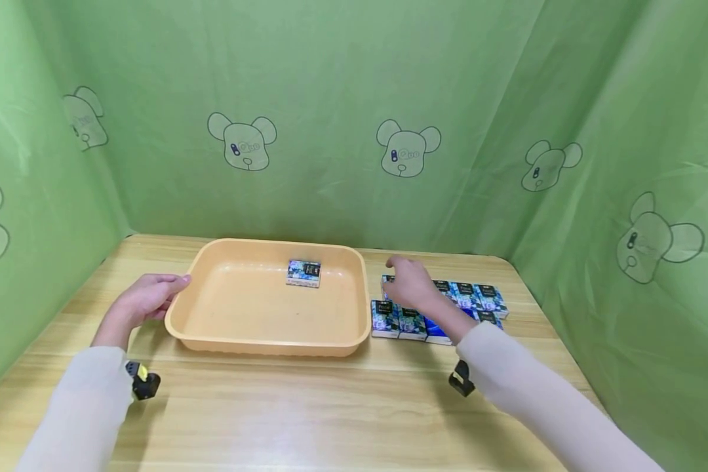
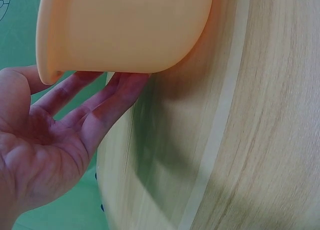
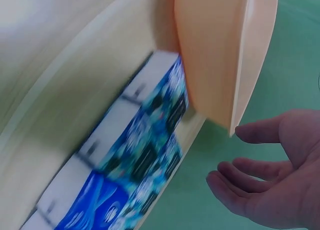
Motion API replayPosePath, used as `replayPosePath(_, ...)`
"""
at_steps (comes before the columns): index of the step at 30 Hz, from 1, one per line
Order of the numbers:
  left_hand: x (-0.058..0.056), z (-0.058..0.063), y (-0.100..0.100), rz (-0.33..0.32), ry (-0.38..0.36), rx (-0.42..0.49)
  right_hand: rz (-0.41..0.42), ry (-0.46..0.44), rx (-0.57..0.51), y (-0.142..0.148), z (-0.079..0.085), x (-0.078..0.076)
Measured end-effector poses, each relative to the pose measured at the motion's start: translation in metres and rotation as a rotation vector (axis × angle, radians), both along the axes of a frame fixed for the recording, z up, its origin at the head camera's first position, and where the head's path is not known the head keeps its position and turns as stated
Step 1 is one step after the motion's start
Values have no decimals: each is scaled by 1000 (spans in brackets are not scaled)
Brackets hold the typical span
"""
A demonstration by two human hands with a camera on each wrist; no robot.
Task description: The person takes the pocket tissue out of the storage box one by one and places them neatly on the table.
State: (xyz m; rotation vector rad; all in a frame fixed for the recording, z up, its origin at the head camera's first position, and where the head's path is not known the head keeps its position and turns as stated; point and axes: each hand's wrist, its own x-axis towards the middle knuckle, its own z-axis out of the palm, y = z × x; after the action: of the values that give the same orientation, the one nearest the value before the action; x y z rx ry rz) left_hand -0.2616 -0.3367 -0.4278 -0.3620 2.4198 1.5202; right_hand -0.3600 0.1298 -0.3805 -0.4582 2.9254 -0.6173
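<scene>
My left hand (image 1: 149,298) holds the left rim of a peach-coloured plastic tray (image 1: 265,346). In the left wrist view, the thumb of this hand (image 2: 47,145) lies at the rim and its fingertips touch the outer wall of the tray (image 2: 130,30). A single small floral tissue pack (image 1: 303,273) lies inside, near the tray's back wall. Over the left end of two rows of similar tissue packs (image 1: 385,319) hovers my right hand (image 1: 412,284). The right wrist view shows nothing between that hand's parted thumb and curved fingers (image 3: 235,195); part of the back row is hidden beneath it.
The packs stand close beside the tray's right wall, in rows on a wooden table (image 1: 271,419). Among the floral ones are plain blue packs (image 1: 436,331). A green curtain (image 1: 330,78) with bear drawings encloses the table at the back and sides.
</scene>
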Motion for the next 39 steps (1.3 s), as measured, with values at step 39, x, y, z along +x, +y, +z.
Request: replayPosePath(39, 3, 2, 0, -13, 13, -10, 138, -53, 125, -111, -26, 31)
